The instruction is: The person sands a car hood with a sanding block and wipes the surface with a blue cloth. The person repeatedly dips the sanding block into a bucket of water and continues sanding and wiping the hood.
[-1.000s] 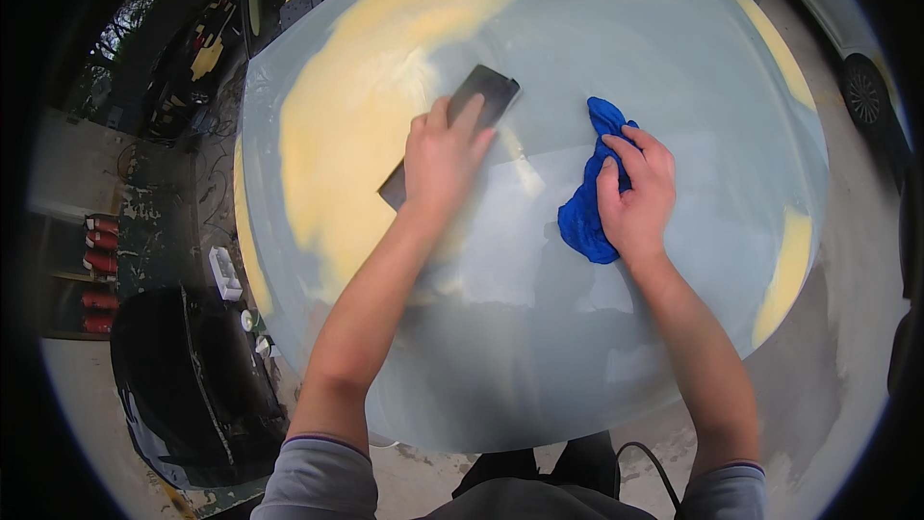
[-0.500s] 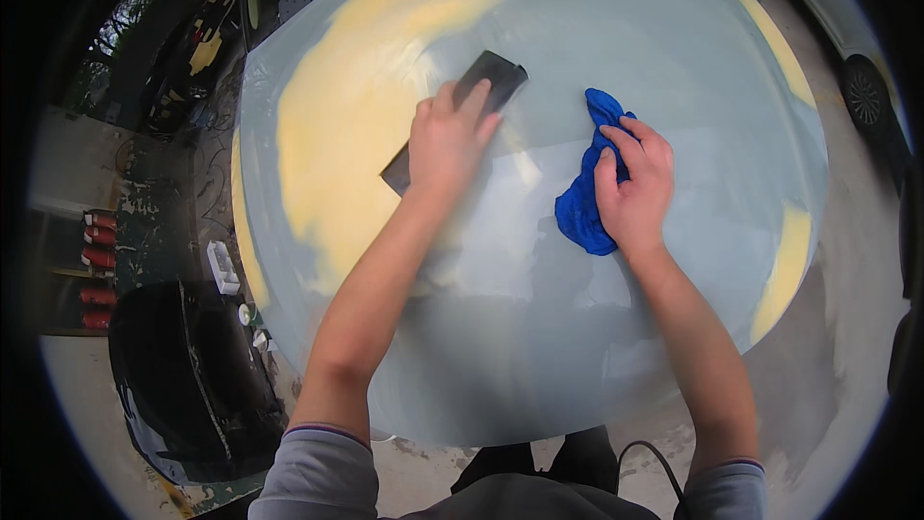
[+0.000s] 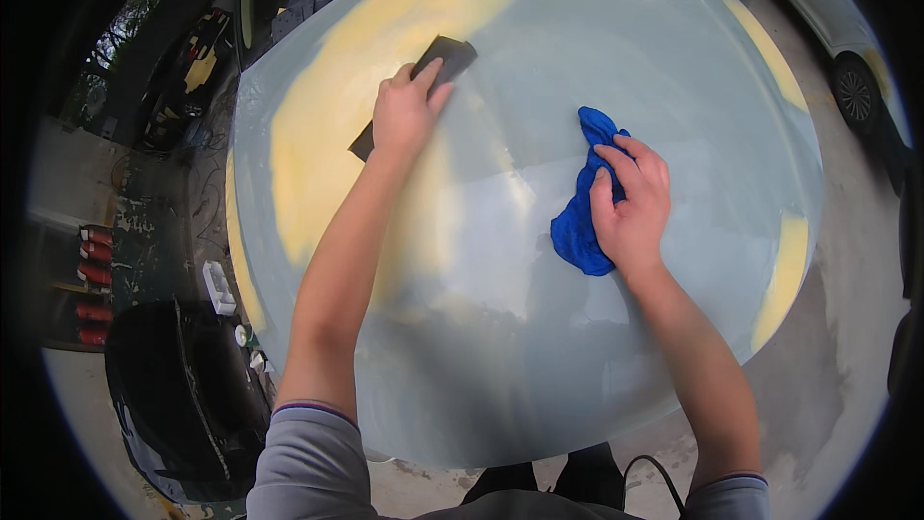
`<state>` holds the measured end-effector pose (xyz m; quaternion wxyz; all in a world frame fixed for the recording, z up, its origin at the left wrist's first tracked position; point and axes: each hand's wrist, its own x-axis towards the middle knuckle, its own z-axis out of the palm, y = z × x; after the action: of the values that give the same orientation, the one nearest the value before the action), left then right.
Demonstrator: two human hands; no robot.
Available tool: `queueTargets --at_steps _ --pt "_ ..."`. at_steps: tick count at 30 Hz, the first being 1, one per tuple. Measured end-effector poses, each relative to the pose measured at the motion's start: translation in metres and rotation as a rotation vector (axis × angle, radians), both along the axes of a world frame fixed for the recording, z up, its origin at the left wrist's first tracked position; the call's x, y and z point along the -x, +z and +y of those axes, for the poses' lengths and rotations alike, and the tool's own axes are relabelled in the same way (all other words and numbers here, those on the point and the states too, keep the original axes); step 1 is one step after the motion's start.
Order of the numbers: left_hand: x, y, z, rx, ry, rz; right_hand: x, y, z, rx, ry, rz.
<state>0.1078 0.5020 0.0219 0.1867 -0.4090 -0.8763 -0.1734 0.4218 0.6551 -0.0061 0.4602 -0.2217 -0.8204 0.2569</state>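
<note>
My left hand [image 3: 400,122] wraps the dark sanding block [image 3: 455,56] across the yellow filler patch's [image 3: 327,130] edge on this grey car panel [image 3: 577,39], a sanding step, I judge; my half-curled right hand [image 3: 635,200] loosely grips the blue cloth [image 3: 580,228]; the next stroke calls for even pressure.

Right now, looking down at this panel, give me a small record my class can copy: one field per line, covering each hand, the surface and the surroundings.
left hand: holding a dark block, fingers laid over it
right hand: resting on a crumpled blue cloth, fingers bent
surface: large curved grey panel
marking: big yellow patch on the panel's left side
left surroundings: white tray, black panel
right surroundings: car wheel
</note>
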Motion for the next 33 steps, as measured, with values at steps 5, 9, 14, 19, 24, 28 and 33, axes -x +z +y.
queueTargets --at_steps 5,9,14,19,24,28,33 --pt "-0.138 -0.015 -0.08 0.021 -0.231 0.033 -0.012 -0.002 0.013 -0.028 -0.05 -0.041" --pt "-0.039 -0.003 -0.031 0.016 -0.167 0.063 -0.014 0.006 0.013 -0.041 -0.023 -0.067" --pt "0.101 0.022 0.008 0.069 0.205 0.003 -0.001 0.007 -0.009 -0.024 0.049 -0.027" --pt "-0.051 -0.013 -0.047 -0.008 -0.109 0.07 -0.01 0.002 0.011 -0.009 -0.035 -0.046" --pt "-0.099 -0.013 -0.08 0.041 -0.216 0.051 -0.014 0.005 0.013 -0.041 -0.044 -0.075" --pt "0.049 0.021 -0.009 0.031 0.05 0.039 -0.004 0.007 -0.005 -0.011 0.018 -0.034" --pt "0.011 -0.004 -0.01 -0.03 -0.057 0.009 0.0 0.005 0.004 -0.032 -0.002 -0.029"
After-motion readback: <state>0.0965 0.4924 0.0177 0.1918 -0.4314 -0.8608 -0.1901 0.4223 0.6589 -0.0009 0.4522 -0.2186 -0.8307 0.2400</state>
